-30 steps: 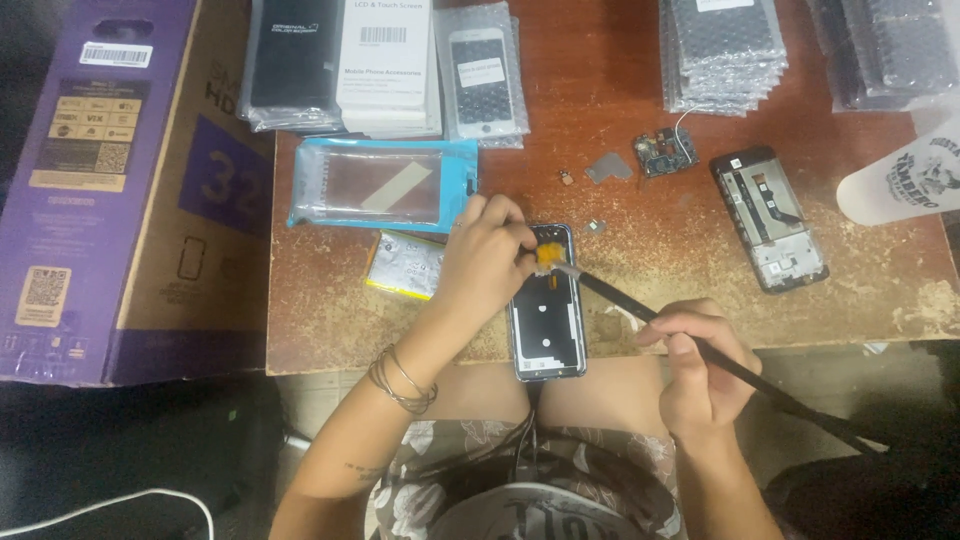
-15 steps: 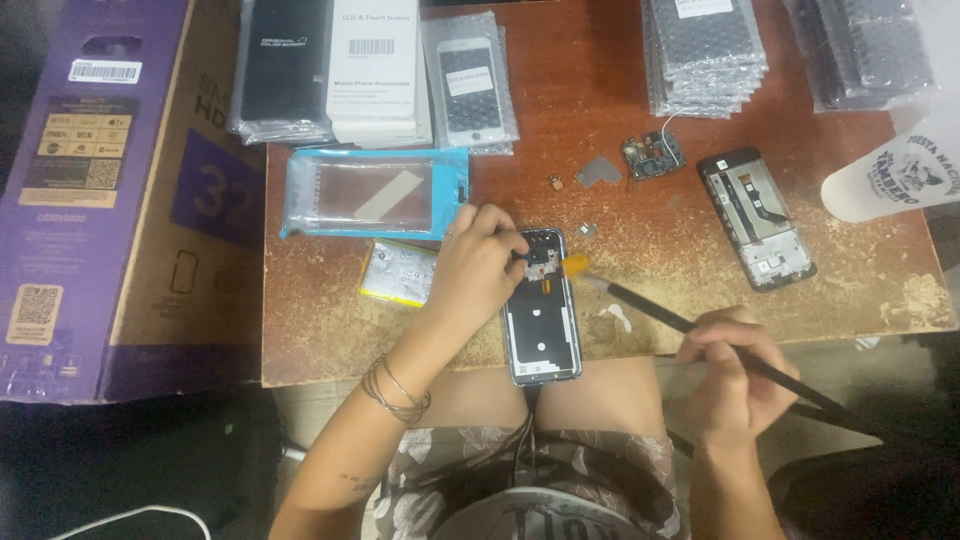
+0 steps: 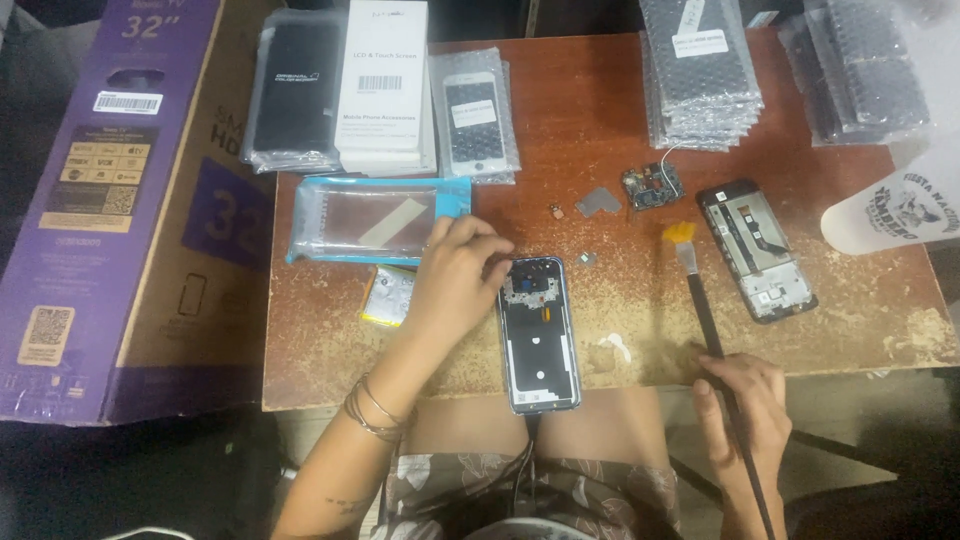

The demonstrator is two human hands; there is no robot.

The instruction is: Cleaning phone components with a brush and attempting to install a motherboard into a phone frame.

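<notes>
Wooden surface: left hand pinches the opened phone, right hand grips the brush; I'd sweep lightly, phone pinned.

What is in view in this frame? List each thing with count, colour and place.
table: one, reddish-brown, worn, centre
open phone: one, dark frame, front edge of table
second phone frame: one, black, right of centre
brush: one, black handle, yellow bristles, right of the open phone
circuit board: one, dark, centre back
metal plate: one, grey, left of the board
blue-edged sleeve: one, clear, left of centre
white box: one, back left
bubble-wrap stacks: several, grey, back right
white cup: one, right edge
purple carton: one, far left
left hand: fingers at the open phone's top
right hand: grip on the brush handle
</notes>
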